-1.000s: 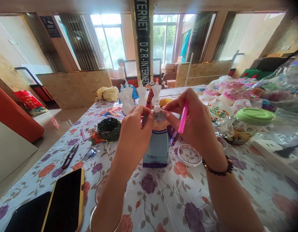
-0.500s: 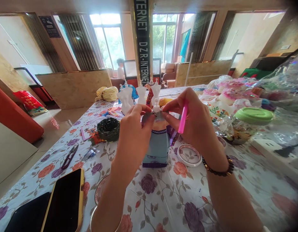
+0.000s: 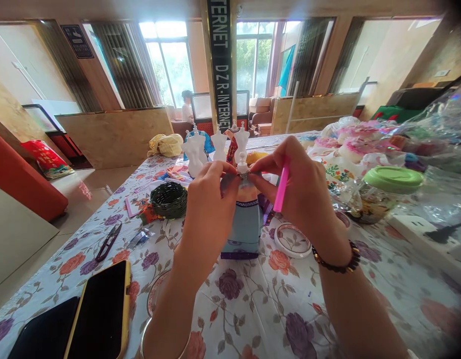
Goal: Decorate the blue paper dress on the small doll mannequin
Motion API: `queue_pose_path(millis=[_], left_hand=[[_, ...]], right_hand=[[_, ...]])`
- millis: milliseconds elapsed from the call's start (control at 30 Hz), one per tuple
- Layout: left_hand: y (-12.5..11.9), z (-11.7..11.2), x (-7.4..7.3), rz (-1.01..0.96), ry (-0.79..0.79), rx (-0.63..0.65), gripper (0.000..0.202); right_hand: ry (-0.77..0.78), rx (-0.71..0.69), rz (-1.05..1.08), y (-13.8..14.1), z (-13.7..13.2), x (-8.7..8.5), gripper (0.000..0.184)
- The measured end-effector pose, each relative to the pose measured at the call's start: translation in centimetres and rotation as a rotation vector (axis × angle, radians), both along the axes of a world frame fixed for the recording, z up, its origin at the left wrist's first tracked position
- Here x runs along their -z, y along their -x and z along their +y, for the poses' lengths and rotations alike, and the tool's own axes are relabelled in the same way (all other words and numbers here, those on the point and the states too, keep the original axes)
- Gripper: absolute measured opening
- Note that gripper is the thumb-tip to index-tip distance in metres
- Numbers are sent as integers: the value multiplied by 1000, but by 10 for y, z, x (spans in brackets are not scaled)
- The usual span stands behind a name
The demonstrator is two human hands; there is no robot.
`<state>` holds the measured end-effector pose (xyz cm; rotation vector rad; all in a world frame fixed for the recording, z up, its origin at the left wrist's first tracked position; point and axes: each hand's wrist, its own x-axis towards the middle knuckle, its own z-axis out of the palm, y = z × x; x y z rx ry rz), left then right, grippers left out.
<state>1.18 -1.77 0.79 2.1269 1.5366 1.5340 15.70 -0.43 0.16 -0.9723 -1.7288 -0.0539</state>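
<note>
A small doll mannequin (image 3: pixel 245 224) in a light blue dress with purple trim stands on the floral tablecloth (image 3: pixel 252 309) in front of me. My left hand (image 3: pixel 210 209) pinches something small and silvery at the mannequin's neck. My right hand (image 3: pixel 301 192) pinches the other side of the neck with thumb and forefinger, while its other fingers hold a pink stick (image 3: pixel 281 188) pointing downward. Both hands hide the mannequin's shoulders.
Several bare white mannequins (image 3: pixel 215 147) stand behind. A dark woven basket (image 3: pixel 169 199), small scissors (image 3: pixel 108 242), a yellow-cased phone (image 3: pixel 99 314), a patterned dish (image 3: pixel 292 240), a green-lidded jar (image 3: pixel 383 192) and plastic bags (image 3: pixel 420 144) lie around. A person stands far back by the window.
Both hands stay at the mannequin's neck with only slight finger shifts. The pink stick has tilted a little.
</note>
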Motion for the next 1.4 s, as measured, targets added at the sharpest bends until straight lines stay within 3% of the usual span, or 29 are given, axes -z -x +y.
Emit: queue_pose_path(millis=[600, 833, 1400], left_hand=[[5, -1, -3, -10, 53, 30, 5], [2, -1, -1, -18, 32, -4, 2], [0, -3, 0, 22, 18, -30, 6]], right_hand=[[-2, -51, -46, -1, -5, -3, 34], [-23, -18, -22, 0, -2, 0, 21], [-1, -29, 3, 0, -3, 0, 24]])
